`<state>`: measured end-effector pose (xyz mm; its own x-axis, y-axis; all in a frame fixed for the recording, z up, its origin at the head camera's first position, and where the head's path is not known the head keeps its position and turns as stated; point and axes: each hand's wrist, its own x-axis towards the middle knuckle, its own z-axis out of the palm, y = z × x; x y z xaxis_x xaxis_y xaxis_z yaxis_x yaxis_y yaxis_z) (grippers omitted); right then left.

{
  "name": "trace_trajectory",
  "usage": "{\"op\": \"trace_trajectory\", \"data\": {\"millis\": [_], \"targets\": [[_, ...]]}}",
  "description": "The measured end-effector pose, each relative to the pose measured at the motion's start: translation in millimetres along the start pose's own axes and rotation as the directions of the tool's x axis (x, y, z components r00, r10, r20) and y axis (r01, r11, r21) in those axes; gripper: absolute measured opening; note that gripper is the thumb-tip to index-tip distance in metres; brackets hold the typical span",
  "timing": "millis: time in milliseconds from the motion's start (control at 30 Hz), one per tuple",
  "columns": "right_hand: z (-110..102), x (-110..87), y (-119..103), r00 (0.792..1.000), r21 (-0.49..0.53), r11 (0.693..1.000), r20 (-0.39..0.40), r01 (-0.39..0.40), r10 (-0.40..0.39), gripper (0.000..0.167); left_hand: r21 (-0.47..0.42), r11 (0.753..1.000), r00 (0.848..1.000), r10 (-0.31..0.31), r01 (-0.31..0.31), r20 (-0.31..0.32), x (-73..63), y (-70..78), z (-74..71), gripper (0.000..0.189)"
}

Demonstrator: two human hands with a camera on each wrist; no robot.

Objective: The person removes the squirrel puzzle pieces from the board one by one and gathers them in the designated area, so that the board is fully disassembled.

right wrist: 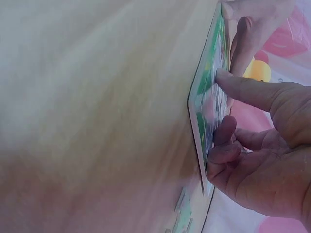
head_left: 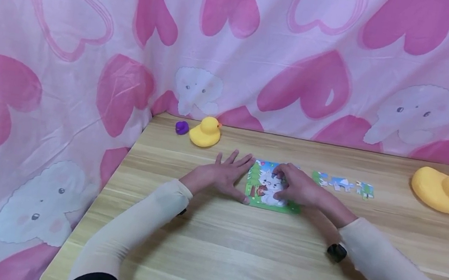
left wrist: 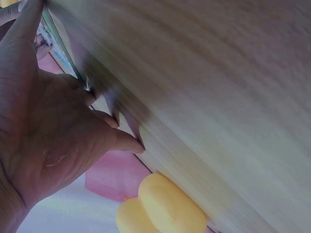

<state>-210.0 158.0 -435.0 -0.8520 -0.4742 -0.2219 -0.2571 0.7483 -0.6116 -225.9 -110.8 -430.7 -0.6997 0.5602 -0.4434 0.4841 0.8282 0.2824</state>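
A puzzle [head_left: 271, 196] with grey-white cartoon animals, green trees and a green border lies flat on the wooden table. My left hand [head_left: 230, 174] is at its left side with fingers spread; the thumb touches the lower left edge. In the left wrist view the left hand [left wrist: 58, 121] has its fingertips down on the tabletop. Over the puzzle's right half, my right hand [head_left: 297, 186] touches the surface with thumb and bent fingers. The right wrist view shows the right hand [right wrist: 272, 141] with thumb and fingertips apart and no piece visible between them. It hides part of the picture.
Several loose puzzle pieces [head_left: 342, 184] lie in a row right of the puzzle. A big yellow duck [head_left: 443, 190] sits at the right end. A smaller yellow duck [head_left: 205, 133] and a tiny purple duck [head_left: 182, 128] stand at the back left, before a pink heart-patterned curtain [head_left: 227, 55].
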Motion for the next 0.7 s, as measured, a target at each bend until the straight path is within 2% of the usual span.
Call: {"op": "trace_trajectory", "data": {"millis": [267, 533, 700], "targets": [[-11, 9.2, 0, 0.999, -0.040, 0.999, 0.038, 0.024, -0.022, 0.053, -0.012, 1.000, 1.000, -0.002, 0.001, -0.009, -0.9, 0.1, -0.6, 0.128], [-11, 10.6, -3, 0.999, -0.169, 0.985, -0.008, 0.034, -0.035, 0.061, -0.014, 1.000, 1.000, -0.008, 0.008, -0.001, -0.8, -1.6, -1.0, 0.129], [-17, 2.9, 5, 0.996, -0.178, 0.982, -0.057, 0.059, -0.070, 0.060, -0.005, 1.000, 1.000, 0.004, -0.004, -0.001, 0.9, -0.7, 0.9, 0.128]]}}
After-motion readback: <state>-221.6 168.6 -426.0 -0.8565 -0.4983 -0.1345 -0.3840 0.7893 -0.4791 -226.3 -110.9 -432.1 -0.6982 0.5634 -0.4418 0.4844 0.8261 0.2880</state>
